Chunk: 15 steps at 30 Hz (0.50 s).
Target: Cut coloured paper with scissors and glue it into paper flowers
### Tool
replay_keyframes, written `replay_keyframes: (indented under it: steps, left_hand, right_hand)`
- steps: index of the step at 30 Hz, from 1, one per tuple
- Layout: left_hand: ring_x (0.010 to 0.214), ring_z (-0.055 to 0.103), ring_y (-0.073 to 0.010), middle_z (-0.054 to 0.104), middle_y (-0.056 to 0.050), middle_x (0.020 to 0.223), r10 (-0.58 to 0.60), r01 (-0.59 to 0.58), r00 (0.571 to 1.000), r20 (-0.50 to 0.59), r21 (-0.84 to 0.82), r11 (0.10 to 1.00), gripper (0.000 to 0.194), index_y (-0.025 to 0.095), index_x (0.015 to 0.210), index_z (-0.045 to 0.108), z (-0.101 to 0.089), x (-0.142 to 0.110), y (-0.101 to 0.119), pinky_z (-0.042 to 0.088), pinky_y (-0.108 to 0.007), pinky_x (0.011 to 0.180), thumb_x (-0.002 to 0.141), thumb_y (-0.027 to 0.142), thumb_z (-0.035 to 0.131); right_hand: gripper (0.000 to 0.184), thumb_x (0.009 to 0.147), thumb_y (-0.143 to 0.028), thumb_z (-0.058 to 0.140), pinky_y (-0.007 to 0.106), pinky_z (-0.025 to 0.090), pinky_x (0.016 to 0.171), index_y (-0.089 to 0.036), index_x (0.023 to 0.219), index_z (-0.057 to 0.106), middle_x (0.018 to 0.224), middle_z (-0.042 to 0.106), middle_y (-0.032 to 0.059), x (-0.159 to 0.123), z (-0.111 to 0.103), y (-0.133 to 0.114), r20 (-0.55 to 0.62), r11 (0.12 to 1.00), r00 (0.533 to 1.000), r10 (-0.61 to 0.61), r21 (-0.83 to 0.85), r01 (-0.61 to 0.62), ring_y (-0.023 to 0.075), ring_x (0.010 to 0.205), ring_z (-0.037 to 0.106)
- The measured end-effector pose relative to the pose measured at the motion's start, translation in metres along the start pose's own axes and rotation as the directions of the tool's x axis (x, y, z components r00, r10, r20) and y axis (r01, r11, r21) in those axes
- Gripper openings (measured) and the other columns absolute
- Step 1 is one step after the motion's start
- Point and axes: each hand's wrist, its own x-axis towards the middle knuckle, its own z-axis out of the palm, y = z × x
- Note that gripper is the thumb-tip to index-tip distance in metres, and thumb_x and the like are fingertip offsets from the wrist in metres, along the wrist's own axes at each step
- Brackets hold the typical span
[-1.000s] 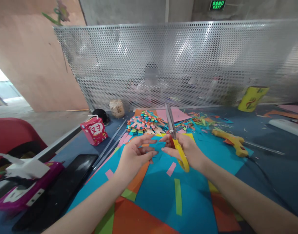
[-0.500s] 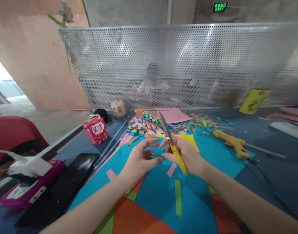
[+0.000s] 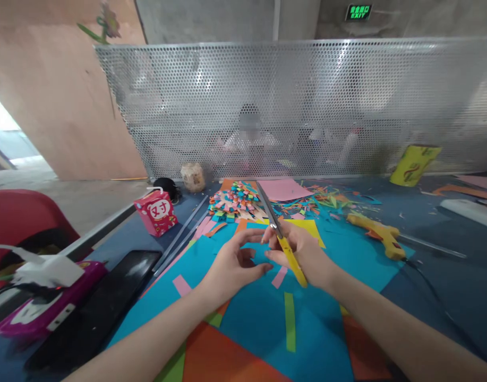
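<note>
My right hand (image 3: 307, 253) is wrapped round a pair of scissors (image 3: 291, 260) with yellow handles. Their metal blades lie together and point away from me. Facing it, my left hand (image 3: 233, 262) hovers over the blue paper (image 3: 255, 323) with curled fingers and the thumb apart; I make out nothing in its grasp. The two hands' fingertips come close together near the scissors' pivot. Under them on the blue paper lie a green strip (image 3: 290, 321) and a pink strip (image 3: 279, 277). Another pink piece (image 3: 181, 285) rests left of my left wrist.
Fringed multicoloured paper (image 3: 235, 201) and loose scraps (image 3: 333, 199) lie behind the hands, beside pink sheets (image 3: 285, 189). A yellow glue gun (image 3: 376, 233) lies right. Left are a drink carton (image 3: 157, 212), a phone (image 3: 103, 302) and a power strip (image 3: 48, 307). A perforated metal screen (image 3: 307, 106) stands behind.
My left thumb has moved away from the fingertips, widening the gap in that hand. The right hand still holds the scissors in nearly the same place.
</note>
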Motion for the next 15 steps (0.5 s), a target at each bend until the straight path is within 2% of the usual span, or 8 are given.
replay_keyframes:
  steps: [9, 15]
  left_hand:
    - [0.059, 0.05, -0.0064, 0.053, -0.003, 0.097, -0.034, 0.035, 0.998, -0.044, 0.012, 0.999, 0.059, 0.023, 0.112, 0.041, -0.0035, 0.0003, 0.0092, 0.042, -0.022, 0.052, 0.06, 0.012, 0.068]
    - [0.058, 0.049, -0.0053, 0.052, -0.003, 0.1, -0.02, 0.02, 1.0, -0.001, 0.036, 0.999, 0.047, 0.023, 0.106, 0.047, -0.0013, -0.0003, 0.007, 0.044, -0.023, 0.054, 0.064, 0.014, 0.065]
  right_hand:
    - [0.018, 0.061, -0.015, 0.059, 0.019, 0.035, 0.046, -0.019, 0.074, 0.048, 0.059, 0.046, -0.0067, 0.0008, -0.0016, 0.0027, -0.061, 1.0, 0.998, -0.015, 0.003, 0.015, 0.0066, 0.05, 0.043]
    - [0.018, 0.059, -0.013, 0.056, 0.019, 0.034, 0.045, -0.018, 0.074, 0.047, 0.057, 0.046, -0.0069, 0.0014, -0.001, 0.001, -0.138, 0.999, 0.99, -0.041, 0.016, 0.043, 0.0064, 0.049, 0.041]
